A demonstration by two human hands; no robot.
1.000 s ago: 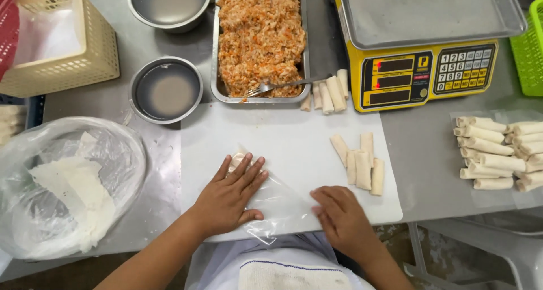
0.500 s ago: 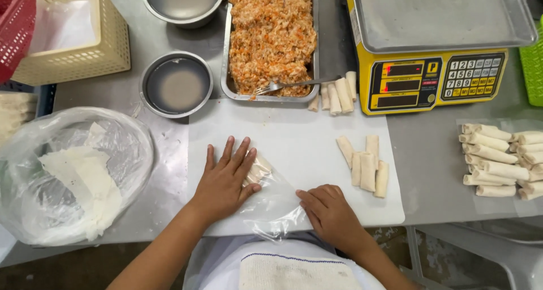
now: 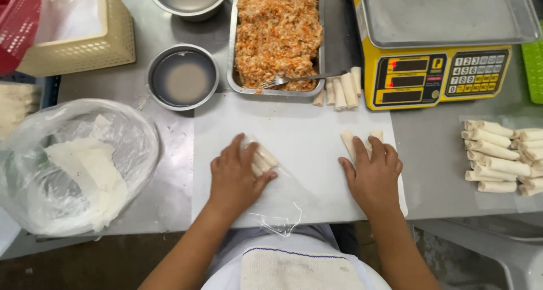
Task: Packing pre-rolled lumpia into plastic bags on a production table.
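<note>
The left hand (image 3: pixel 236 177) lies palm down at the centre of the white board (image 3: pixel 300 126), its fingers (image 3: pixel 235 148) spread flat over a few small rolls (image 3: pixel 263 159) that sit on a clear plastic sheet (image 3: pixel 283 202); it presses on them and grips nothing. The right hand (image 3: pixel 373 174) rests flat to the right of centre, fingers spread over another small group of rolls (image 3: pixel 347 140) near the board's right edge, also holding nothing. Above the board, at the upper middle of the frame, a metal tray (image 3: pixel 233 52) holds shredded orange filling (image 3: pixel 277 30) with a fork (image 3: pixel 294 79) lying across its lower edge. More finished rolls (image 3: pixel 342 89) lie just beside the tray's lower right corner. A yellow scale (image 3: pixel 441 69) stands at the upper right, and a heap of rolls (image 3: pixel 498 157) lies on the grey tabletop (image 3: pixel 169 154) at the right edge. A small metal bowl (image 3: pixel 182 76) of cloudy liquid sits left of the tray. A plastic bag of pale wrappers (image 3: pixel 79 165) fills the lower left.
</note>
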